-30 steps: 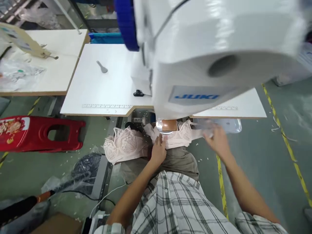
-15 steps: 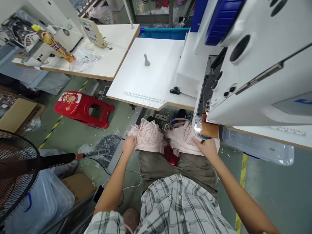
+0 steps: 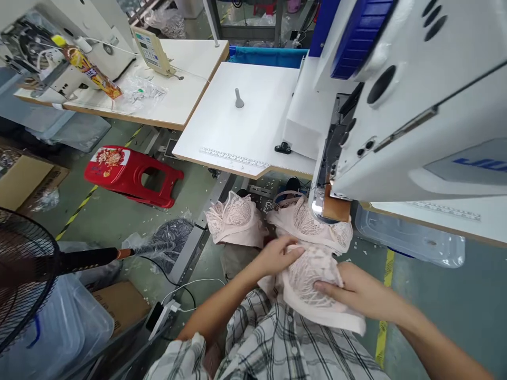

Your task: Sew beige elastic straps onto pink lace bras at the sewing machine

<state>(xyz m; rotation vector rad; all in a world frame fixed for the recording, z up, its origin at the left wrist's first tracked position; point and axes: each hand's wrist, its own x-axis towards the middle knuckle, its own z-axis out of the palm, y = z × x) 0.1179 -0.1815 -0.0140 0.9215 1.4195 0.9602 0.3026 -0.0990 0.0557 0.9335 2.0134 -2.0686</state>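
Note:
A pale pink lace bra (image 3: 312,279) lies on my lap, held between both hands. My left hand (image 3: 277,256) grips its upper left edge with the fingers curled over the lace. My right hand (image 3: 356,293) presses on its right side, fingers together on the cup. Another pink bra (image 3: 309,224) sits just beyond, under the brown-tipped end (image 3: 336,208) of the white sewing machine (image 3: 415,105). A third bra (image 3: 233,221) lies to the left of it.
A white worktable (image 3: 237,132) with a grey peg (image 3: 238,98) stands ahead. On the floor at the left are a red plastic stool (image 3: 130,174), a black fan (image 3: 24,274) and cardboard boxes (image 3: 24,179). A clear plastic bin (image 3: 412,240) sits under the table at the right.
Both hands have left the bras near the machine and come back toward my body, now holding one pink bra on my lap. The view has barely shifted since half a second ago.

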